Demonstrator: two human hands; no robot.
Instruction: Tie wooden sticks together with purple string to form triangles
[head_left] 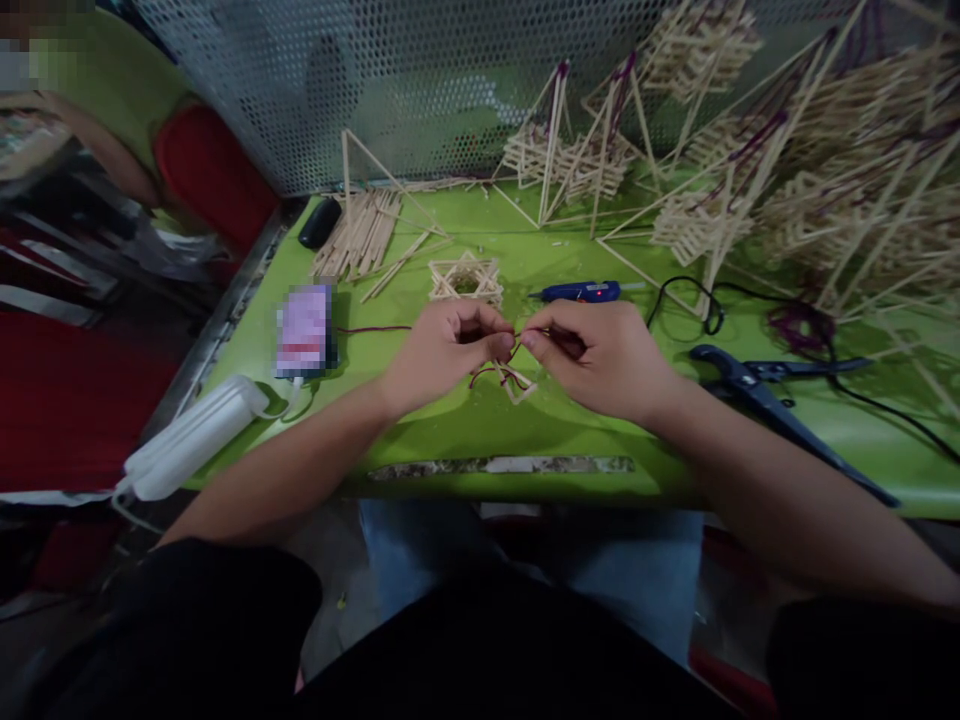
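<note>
1. Forearms are coming in from both lower corners and meeting over the middle of the green counter [450,440], wrists held low just above its surface.
2. My left hand [439,350] is curling into a loose fist, its grip pinching the dark purple thread [491,375] between thumb and fingertips.
3. My right hand [592,355] is facing it knuckle to knuckle, its grip also pinching the same thread, thumb and forefinger pressing together right beside the left thumb.
4. Under the two hands the small stick triangle [517,385] is lying on the counter, the thread looping around its near corner; I cannot tell whether either hand is touching the sticks themselves.
5. Just behind my hands a woven stick star [466,278] is sitting flat, and a blue glue gun [577,292] is lying beside it to the right, its black cord trailing off right.
6. Blue pliers [765,395] are lying near my right forearm, narrowing the room on that side.
7. To the left, a loose bundle of sticks [360,235] is lying well apart from my hands, toward the far edge.
8. Bare green surface is showing between my hands and the near edge of the counter, giving open room toward me.
9. Finished stick frames [825,180] are crowding the far right corner against the perforated screen [375,80].
</note>
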